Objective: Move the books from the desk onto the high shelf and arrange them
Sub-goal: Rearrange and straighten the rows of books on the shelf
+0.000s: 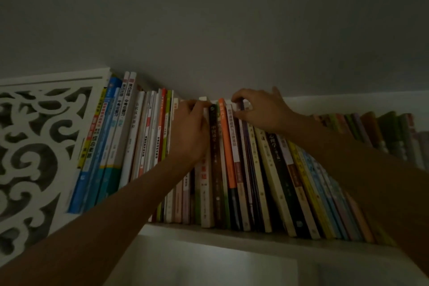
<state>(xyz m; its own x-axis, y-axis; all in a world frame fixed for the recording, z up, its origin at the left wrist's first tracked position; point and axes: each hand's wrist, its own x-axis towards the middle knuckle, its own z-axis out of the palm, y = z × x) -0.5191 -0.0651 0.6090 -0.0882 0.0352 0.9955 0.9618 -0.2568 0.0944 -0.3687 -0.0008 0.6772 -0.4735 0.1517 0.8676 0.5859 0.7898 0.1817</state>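
While the books [232, 158] stand packed on the high shelf [232, 232], the left hand [190, 132] grips one white spine top and the right hand [257, 109] pinches another (stiff, light paperbacks; hold at top edges).

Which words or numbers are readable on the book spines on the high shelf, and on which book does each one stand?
"中考总复习": white spine, near the left end, and again on its white neighbour.
"综合素质", less sure: yellow spine.
Orange spine between the left hand and right hand: print blurred.
Dark brown spine: characters too dim.
All other spines: too small or dark. No numbers readable.
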